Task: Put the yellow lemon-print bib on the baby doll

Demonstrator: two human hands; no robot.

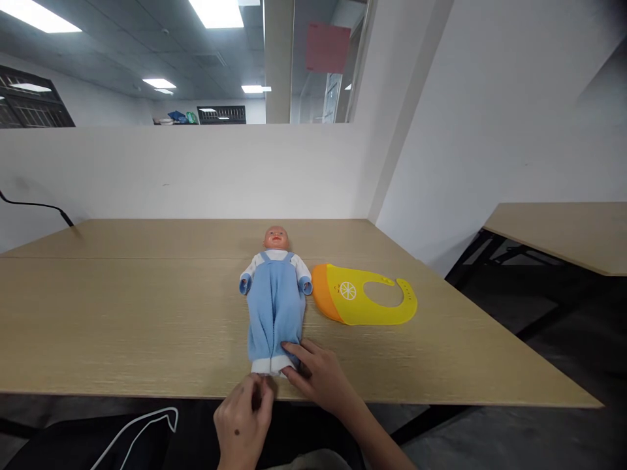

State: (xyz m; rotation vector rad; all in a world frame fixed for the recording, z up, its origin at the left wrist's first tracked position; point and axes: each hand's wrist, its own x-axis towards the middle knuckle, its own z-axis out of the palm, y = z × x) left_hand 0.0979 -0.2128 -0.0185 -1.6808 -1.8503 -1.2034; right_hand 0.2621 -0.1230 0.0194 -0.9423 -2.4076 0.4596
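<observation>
A baby doll (277, 294) lies on its back on the table, head away from me. It wears light blue overalls with white cuffs at the bottom over a white top with blue sleeve ends. My left hand (243, 418) is at the table's front edge, its fingers curled closed against the white cuff (261, 366); what lies between the fingertips is hidden. On the other leg rests my right hand (323, 376), fingers stretched over the blue cloth and thumb apart from them by the cuff. The doll's feet cannot be seen.
A yellow bib (362, 294) with an orange end lies flat to the doll's right-hand side in view. The wooden table (147, 313) meets a white wall (220, 173). A black cable (36, 203) hangs at far left, and a second table (563, 228) stands right.
</observation>
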